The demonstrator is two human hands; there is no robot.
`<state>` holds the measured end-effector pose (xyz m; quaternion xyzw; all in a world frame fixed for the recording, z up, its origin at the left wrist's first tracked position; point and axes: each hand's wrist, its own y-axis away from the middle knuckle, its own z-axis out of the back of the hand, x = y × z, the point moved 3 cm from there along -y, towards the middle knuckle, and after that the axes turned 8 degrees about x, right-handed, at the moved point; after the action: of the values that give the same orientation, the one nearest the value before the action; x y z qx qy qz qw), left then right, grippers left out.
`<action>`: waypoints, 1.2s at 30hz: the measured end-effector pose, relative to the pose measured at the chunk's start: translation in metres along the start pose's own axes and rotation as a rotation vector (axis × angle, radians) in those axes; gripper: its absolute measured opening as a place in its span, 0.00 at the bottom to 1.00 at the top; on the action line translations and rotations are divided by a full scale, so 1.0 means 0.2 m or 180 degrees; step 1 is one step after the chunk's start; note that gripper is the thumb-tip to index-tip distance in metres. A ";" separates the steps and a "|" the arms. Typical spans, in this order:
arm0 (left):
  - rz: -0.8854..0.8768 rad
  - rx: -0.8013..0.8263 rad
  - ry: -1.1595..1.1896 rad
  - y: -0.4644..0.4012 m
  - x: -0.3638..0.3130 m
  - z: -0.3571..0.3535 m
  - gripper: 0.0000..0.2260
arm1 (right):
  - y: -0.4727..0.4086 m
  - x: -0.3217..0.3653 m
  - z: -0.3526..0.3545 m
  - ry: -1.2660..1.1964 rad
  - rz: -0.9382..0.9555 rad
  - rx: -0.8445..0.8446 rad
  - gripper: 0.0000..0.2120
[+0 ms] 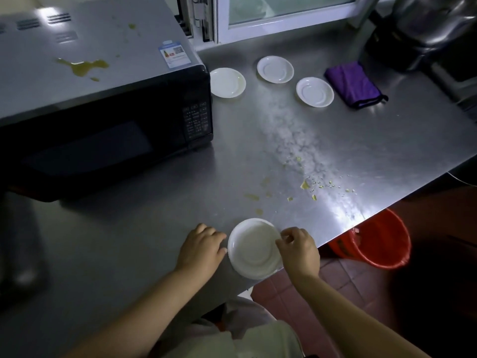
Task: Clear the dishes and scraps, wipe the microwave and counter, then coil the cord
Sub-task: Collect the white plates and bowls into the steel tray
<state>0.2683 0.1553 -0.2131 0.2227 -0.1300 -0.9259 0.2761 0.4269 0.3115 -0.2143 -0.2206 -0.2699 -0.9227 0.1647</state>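
3 plates (275, 69) lie right of the microwave (103, 99), cloth (353, 83) beyond (bucket (374, 241) below counter edge).

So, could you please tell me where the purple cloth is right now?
In the head view the purple cloth lies folded on the far right of the steel counter, just right of the nearest white saucer and in front of a dark appliance.

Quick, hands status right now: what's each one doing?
Left hand: fingers curled, against the rim of the near saucer; real grip cannot be told.
Right hand: pinches the same saucer's opposite rim.
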 end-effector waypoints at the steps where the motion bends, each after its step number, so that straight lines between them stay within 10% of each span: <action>1: 0.0034 -0.0012 0.0019 -0.01 -0.02 -0.01 0.14 | -0.01 -0.01 0.00 0.0005 0.0011 0.0040 0.04; 20: 0.0889 -0.0302 0.2808 -0.07 -0.03 0.14 0.04 | -0.01 0.13 0.15 -0.0908 -0.0081 0.0055 0.08; 36: 0.1313 -0.1045 0.3098 -0.69 -0.28 0.46 0.00 | -1.05 0.31 0.71 -0.1068 0.0437 0.0104 0.07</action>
<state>0.2035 0.3105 -0.1650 0.5489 0.1178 -0.6509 0.5111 0.3300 0.5488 -0.1653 -0.3866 -0.2928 -0.8551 0.1835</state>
